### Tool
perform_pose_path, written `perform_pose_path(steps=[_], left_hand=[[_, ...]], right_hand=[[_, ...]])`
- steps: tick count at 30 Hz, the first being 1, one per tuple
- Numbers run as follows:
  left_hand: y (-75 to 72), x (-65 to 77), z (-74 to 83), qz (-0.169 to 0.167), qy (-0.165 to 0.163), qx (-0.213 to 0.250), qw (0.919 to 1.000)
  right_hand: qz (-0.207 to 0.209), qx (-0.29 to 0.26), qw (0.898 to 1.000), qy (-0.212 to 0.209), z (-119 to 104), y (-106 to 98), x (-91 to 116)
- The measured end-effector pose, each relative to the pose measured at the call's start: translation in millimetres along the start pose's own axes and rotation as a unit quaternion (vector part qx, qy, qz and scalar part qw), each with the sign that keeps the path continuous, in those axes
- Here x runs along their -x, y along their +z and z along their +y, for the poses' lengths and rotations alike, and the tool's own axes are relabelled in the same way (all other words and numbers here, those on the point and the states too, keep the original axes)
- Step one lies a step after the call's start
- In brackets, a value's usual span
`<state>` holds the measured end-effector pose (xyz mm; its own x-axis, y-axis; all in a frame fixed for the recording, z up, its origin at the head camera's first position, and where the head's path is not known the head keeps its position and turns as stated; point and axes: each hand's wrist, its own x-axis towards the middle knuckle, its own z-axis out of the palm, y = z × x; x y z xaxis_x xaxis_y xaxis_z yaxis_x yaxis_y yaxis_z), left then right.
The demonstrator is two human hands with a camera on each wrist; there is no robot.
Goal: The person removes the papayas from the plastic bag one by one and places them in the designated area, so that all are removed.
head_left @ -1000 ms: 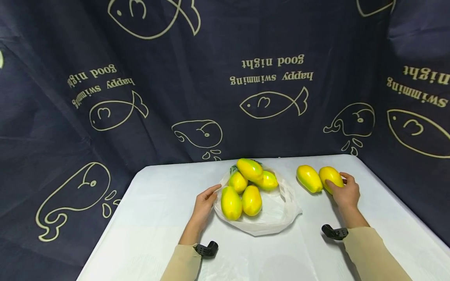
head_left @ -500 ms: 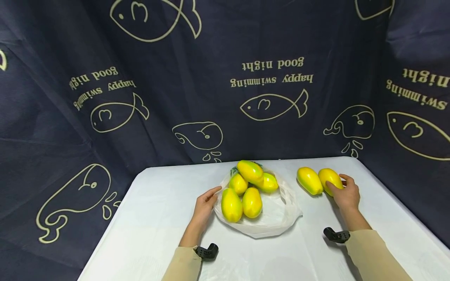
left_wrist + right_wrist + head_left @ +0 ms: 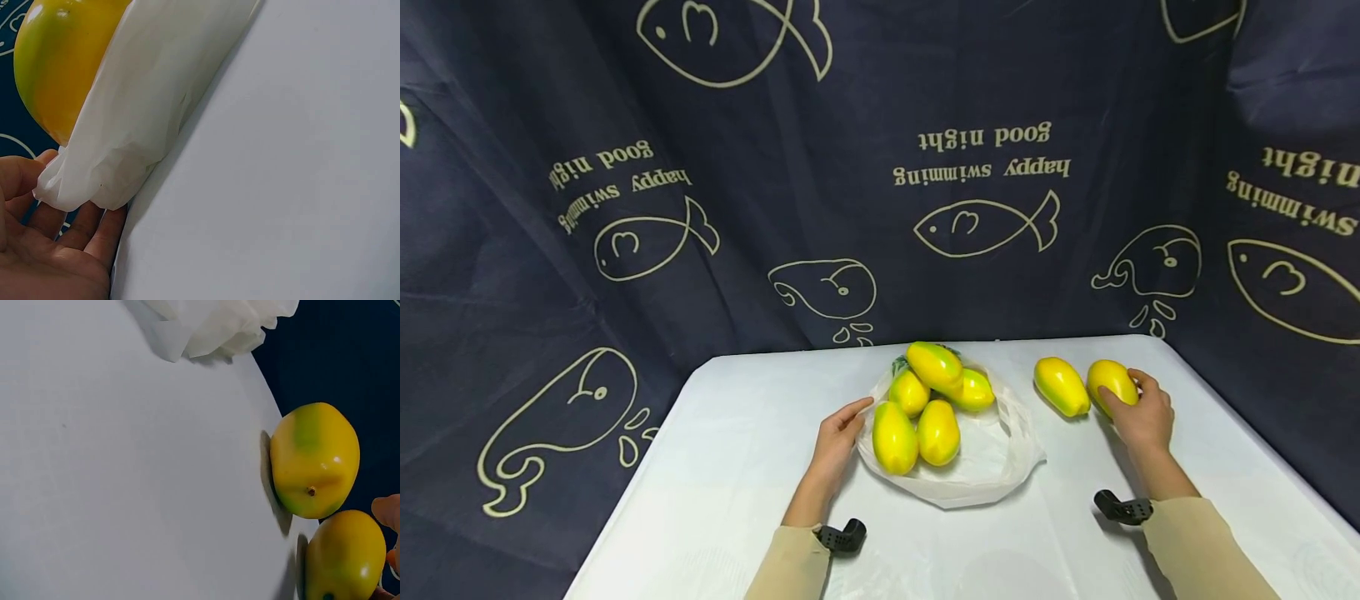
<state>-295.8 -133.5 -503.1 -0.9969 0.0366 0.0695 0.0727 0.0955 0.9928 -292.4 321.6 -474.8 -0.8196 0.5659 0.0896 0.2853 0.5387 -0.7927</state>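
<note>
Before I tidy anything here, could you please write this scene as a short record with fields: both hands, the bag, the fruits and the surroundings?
Left hand: pinches the rim of the white bag
Right hand: grips the right loose fruit
Inside bag: five yellow-green fruits visible, one lying on top of others
Outside bag: two; the left loose fruit lies close beside the gripped one
Surface: white table
Backdrop: dark cloth with fish, whales and upside-down lettering

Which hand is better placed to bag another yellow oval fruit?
The right hand, probably: it grips the rightmost yellow oval fruit, while the left hand holds the edge of the white plastic bag.
</note>
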Motion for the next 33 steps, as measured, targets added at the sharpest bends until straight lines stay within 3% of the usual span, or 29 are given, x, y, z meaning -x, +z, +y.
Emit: perform_pose_path(steps=[7, 11, 16, 19, 26, 33], left_hand=[[-0.3, 2.6, 2.6, 0.001, -0.008, 0.006, 0.9999], [-0.6, 8.9, 14.3, -0.003, -0.015, 0.005, 0.9999], [0.0, 16.6, 31.1, -0.008, -0.018, -0.001, 0.9998], [0.8, 13.9, 26.6, -0.001, -0.014, -0.001, 0.9999], [1.1, 2.2, 3.6, 0.009, -0.005, -0.005, 0.9999], [1.3, 2.7, 5.7, 0.007, -0.003, -0.008, 0.9999]], right_hand=[[-0.009, 0.015, 1.000, -0.010, 0, -3, 2], [0.002, 0.019, 1.000, -0.019, 0, -4, 4], [0.031, 0.014, 0.997, -0.062, -8, -7, 10], [0.042, 0.003, 0.994, -0.100, -19, -7, 18], [0.045, -0.023, 0.981, -0.186, -50, -3, 40], [0.047, -0.060, 0.956, -0.285, -71, 4, 59]])
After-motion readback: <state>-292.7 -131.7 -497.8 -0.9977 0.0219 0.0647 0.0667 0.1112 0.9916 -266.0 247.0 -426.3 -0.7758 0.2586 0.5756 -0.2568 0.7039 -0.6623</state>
